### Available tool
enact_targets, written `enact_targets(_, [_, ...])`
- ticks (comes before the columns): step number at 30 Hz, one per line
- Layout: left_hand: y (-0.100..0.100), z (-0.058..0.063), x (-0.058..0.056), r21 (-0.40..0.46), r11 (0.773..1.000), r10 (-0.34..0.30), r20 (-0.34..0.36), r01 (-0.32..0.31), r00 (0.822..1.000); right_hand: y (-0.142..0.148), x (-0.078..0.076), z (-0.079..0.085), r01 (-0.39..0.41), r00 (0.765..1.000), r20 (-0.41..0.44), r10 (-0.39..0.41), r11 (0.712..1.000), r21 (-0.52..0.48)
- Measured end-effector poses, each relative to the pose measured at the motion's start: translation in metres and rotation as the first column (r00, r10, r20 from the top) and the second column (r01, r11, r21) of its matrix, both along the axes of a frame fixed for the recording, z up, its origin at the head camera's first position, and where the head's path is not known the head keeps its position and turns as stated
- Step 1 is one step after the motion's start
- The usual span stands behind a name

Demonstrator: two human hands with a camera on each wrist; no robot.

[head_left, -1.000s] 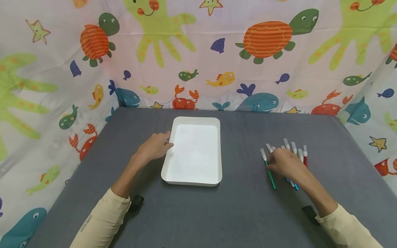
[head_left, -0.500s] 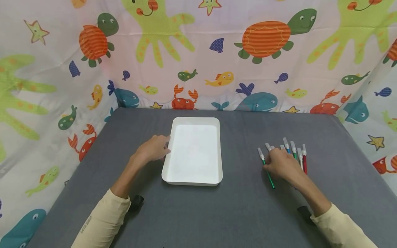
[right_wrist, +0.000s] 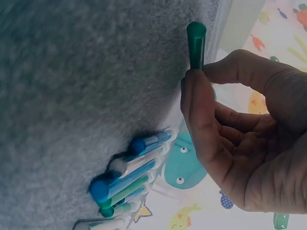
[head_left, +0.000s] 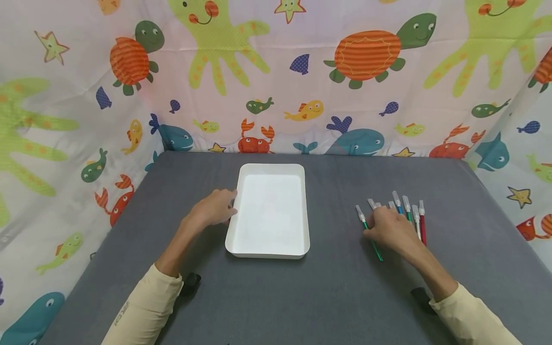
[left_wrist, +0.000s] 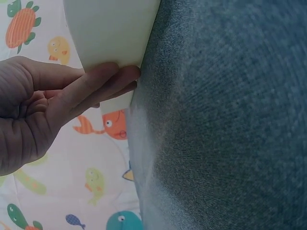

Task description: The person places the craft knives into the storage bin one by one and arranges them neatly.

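In the head view, my left hand (head_left: 214,207) touches the left side of a white tray (head_left: 231,245). In the left wrist view, fairly straight fingers rest against the tray's outer wall (left_wrist: 112,33); part of the thumb is hidden. At the right, my right hand (head_left: 390,230) pinches a green marker (head_left: 362,216) between thumb and fingers. Its green end (right_wrist: 195,45) sticks out past the fingertips in the right wrist view, apart from the others. Several capped markers lie side by side under and beyond this hand, among them a red marker (head_left: 423,230) and a blue marker (right_wrist: 120,184).
Dark grey cloth (head_left: 276,302) covers the table. Behind and beside it hangs a white curtain (head_left: 267,62) printed with sea animals. A black object (head_left: 189,283) sits at the left wrist and another black object (head_left: 422,299) at the right wrist.
My right hand has shifted slightly left, drawing the green marker's capped end away from the other markers. My left hand has slid a little back along the tray's side.
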State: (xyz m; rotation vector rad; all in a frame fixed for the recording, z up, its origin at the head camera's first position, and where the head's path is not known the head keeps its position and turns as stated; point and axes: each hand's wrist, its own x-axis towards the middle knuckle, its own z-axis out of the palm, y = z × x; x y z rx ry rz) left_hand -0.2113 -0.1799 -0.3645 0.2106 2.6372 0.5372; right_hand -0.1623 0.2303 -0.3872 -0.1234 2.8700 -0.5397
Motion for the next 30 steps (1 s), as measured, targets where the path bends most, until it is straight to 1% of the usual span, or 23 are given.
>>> enact_targets(5, [0.000, 0.001, 0.001, -0.024, 1.000, 0.001, 0.002, -0.001, 1.000, -0.003, -0.002, 0.007, -0.002, 1.000, -0.012, 0.002, 1.000, -0.022])
enact_targets(10, [0.002, 0.000, 0.000, -0.047, 0.999, -0.018, -0.037, 0.017, 0.999, -0.006, -0.003, 0.021, 0.003, 0.999, -0.038, -0.005, 0.999, -0.035])
enact_targets(13, [0.002, 0.000, 0.000, -0.044, 0.999, -0.023, -0.043, 0.021, 0.999, -0.011, -0.002, 0.028, -0.004, 0.999, -0.044, 0.001, 0.998, -0.061])
enact_targets(18, [0.002, -0.001, 0.001, -0.034, 0.999, -0.007, -0.030, 0.006, 1.000, -0.026, -0.004, 0.034, -0.039, 0.998, -0.059, 0.031, 0.991, -0.130])
enact_targets(24, [0.003, -0.002, -0.001, -0.030, 0.999, -0.019, -0.042, 0.018, 0.999, -0.048, -0.011, 0.039, -0.081, 0.993, -0.100, 0.065, 0.982, -0.171])
enact_targets(30, [0.005, -0.001, 0.000, -0.049, 0.998, -0.031, -0.050, 0.028, 0.998, -0.072, -0.015, 0.043, -0.141, 0.987, -0.108, 0.118, 0.958, -0.248])
